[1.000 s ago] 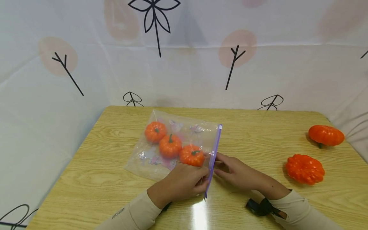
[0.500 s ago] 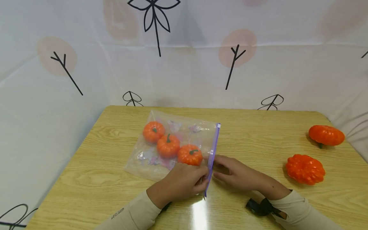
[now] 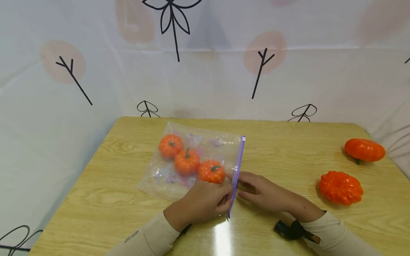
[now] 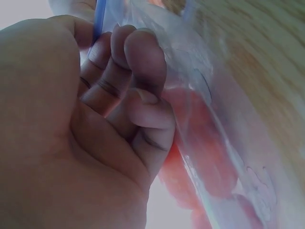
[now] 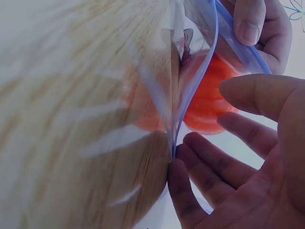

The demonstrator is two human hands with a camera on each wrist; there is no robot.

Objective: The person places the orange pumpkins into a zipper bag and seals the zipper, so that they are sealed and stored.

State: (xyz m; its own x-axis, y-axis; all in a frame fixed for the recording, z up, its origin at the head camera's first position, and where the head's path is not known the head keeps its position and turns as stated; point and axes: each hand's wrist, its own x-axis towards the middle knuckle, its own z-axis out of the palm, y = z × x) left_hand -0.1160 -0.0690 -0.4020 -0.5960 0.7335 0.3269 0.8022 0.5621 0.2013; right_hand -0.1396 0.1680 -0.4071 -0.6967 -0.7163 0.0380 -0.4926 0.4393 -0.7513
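A clear zip bag [image 3: 208,149] with a purple zip strip [image 3: 238,160] along its right edge lies on the table. Inside are three small orange pumpkins: one at the far left [image 3: 171,146], one in the middle [image 3: 187,162], one nearest the mouth [image 3: 209,172]. My left hand [image 3: 205,200] holds the bag's near side by the mouth; in the right wrist view its thumb [image 5: 249,31] lies on the purple strip. My right hand [image 3: 264,191] is at the mouth, fingers loosely extended, grasping nothing; in the right wrist view fingertips [image 5: 175,167] touch the parted rim.
Two more orange pumpkins sit on the right of the wooden table [image 3: 282,145]: a ridged one [image 3: 341,187] nearer, and a flatter one tipped over [image 3: 364,150] near the back right corner. Behind the table hangs a white printed cloth [image 3: 217,81].
The bag and its pumpkins have shifted very slightly to the left, then stayed put. Both hands keep almost the same pose at the bag's mouth.
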